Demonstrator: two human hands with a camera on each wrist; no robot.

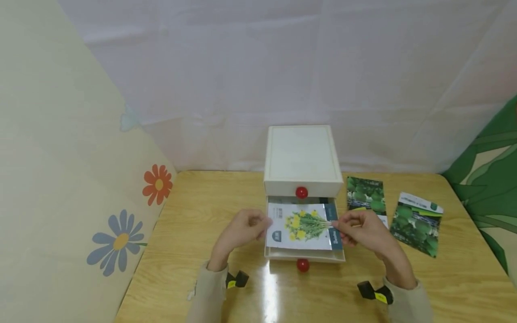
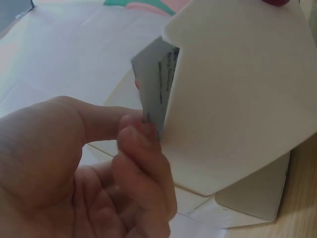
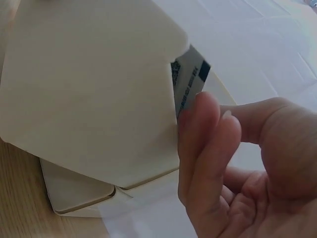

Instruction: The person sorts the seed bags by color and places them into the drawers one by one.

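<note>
Both hands are engaged on one seed packet (image 1: 303, 226), pale with a print of yellow flowers and green leaves, a dark teal band along its right end. The left hand (image 1: 243, 228) pinches its left edge between thumb and fingers; the right hand (image 1: 365, 229) pinches the banded right edge in like manner. Packet position: over the pulled-out lower drawer (image 1: 319, 256) of a white drawer box (image 1: 300, 152), printed face up in the head view. In both wrist views a corner of it projects above the drawer's side wall, its printed underside showing; whether it touches the drawer floor cannot be told. Behind it, inside the drawer, a dark green patch is partly visible, identity unclear. The upper drawer is closed, with a red knob (image 1: 301, 192); a second red knob (image 1: 303, 265) sits on the lower drawer's front. The box stands on a wood-grain surface (image 1: 194, 202). To its right lie two green-printed packets: the nearer-to-box packet (image 1: 366, 195), partly covered by the right hand in the head view, and the outer packet (image 1: 418, 226), lying askew. White cloth (image 1: 242, 80) hangs behind.
</note>
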